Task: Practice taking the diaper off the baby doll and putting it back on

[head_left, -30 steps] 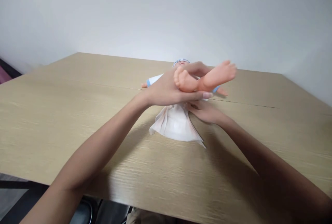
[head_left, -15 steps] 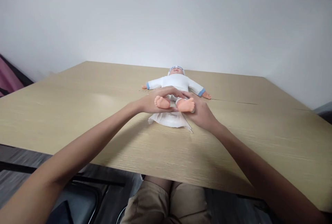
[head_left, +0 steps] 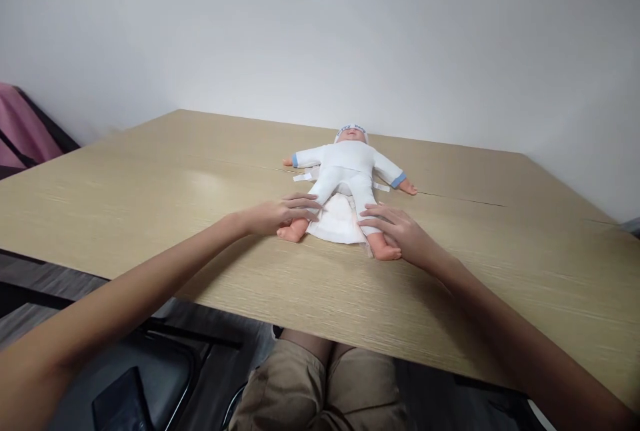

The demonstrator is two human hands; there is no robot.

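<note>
A baby doll in a white suit with blue cuffs and a printed headband lies on its back, arms spread and legs apart. Beneath its hips a white diaper is spread open, its front part lying between the legs and its side tabs sticking out at the waist. My left hand rests on the doll's lower leg at the left, fingers stretched out. On the other lower leg lies my right hand, its fingers extended and slightly apart. Both doll feet show beyond my hands.
The doll lies on a wooden table with a thin seam across it. A white partition stands behind. At the lower left a phone lies on a dark chair. Pink cloth hangs at the far left.
My hands have moved apart and down from the doll's raised feet. Its legs have come down and spread to the table, uncovering the diaper and its tabs.
</note>
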